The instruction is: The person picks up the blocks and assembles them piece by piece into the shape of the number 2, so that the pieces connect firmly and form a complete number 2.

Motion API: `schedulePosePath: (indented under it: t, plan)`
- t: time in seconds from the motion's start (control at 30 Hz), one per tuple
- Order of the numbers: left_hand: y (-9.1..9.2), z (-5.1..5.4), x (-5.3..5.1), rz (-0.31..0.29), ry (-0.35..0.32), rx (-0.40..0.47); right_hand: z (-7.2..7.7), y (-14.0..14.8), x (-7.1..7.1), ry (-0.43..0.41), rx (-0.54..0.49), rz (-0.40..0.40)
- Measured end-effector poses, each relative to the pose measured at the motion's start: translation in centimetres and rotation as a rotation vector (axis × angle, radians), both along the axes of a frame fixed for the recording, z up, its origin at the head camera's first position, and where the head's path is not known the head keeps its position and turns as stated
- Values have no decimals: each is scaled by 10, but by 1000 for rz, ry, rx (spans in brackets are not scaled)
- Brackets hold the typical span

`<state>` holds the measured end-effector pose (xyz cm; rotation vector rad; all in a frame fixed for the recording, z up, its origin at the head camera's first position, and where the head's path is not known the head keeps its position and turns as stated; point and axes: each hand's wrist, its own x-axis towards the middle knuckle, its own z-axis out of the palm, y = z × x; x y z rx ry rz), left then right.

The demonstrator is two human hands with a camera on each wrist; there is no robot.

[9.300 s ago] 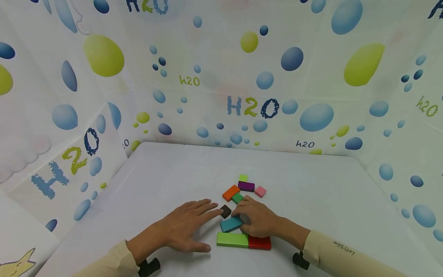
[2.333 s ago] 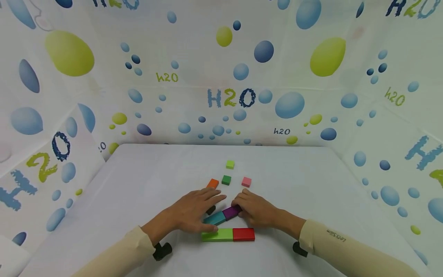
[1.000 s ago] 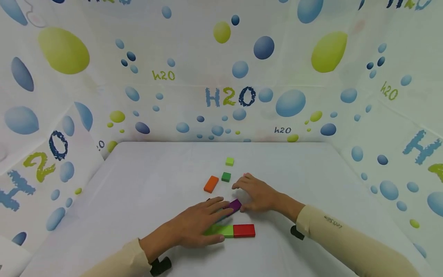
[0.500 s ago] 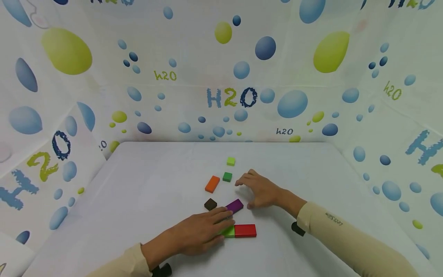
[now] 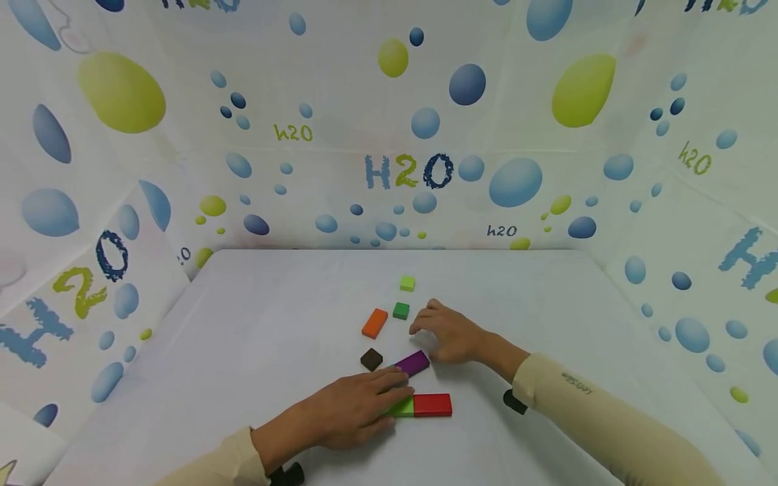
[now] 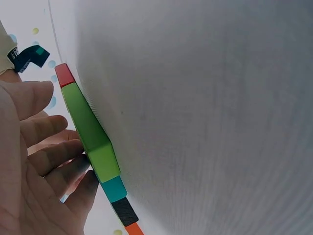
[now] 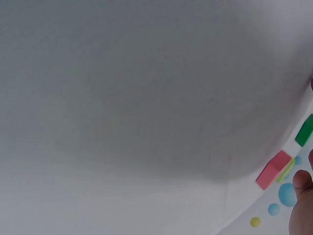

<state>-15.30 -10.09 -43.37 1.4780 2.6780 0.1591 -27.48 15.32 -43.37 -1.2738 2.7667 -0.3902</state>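
My left hand (image 5: 355,408), fingers nearly straight, lies over a long light-green block (image 5: 401,408) and a teal block (image 6: 114,189), which it mostly hides in the head view. A red block (image 5: 433,405) joins the light-green one end to end. Slanting out past the left fingertips is a purple block (image 5: 412,363). My right hand (image 5: 456,333) hovers behind the purple block with loosely bent fingers and nothing visible in them. A pink block (image 7: 273,170) shows in the right wrist view near that hand; the head view hides it.
Beyond the left hand sits a dark brown block (image 5: 371,360). Farther back lie an orange block (image 5: 375,323), a small green block (image 5: 400,311) and a small lime block (image 5: 407,283). White cloth covers the table (image 5: 273,304), with a printed curtain (image 5: 340,196) behind.
Since the earliest frame, the purple block has come to the teal block's end. My right hand then left it and moved back toward the pink block. My left hand has shifted down over the light-green block.
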Motion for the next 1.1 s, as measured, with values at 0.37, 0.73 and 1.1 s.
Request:
schedulePosePath:
  t: [0.37, 0.73, 1.1]
  plan:
    - [2, -2, -1, -22, 63, 0, 3, -32, 6, 18, -29, 36]
    - [-1, -4, 0, -54, 123, 29, 1, -62, 11, -36, -43, 137]
    - [-1, -5, 1, -53, 115, 13, 0, -74, 15, -133, -33, 141]
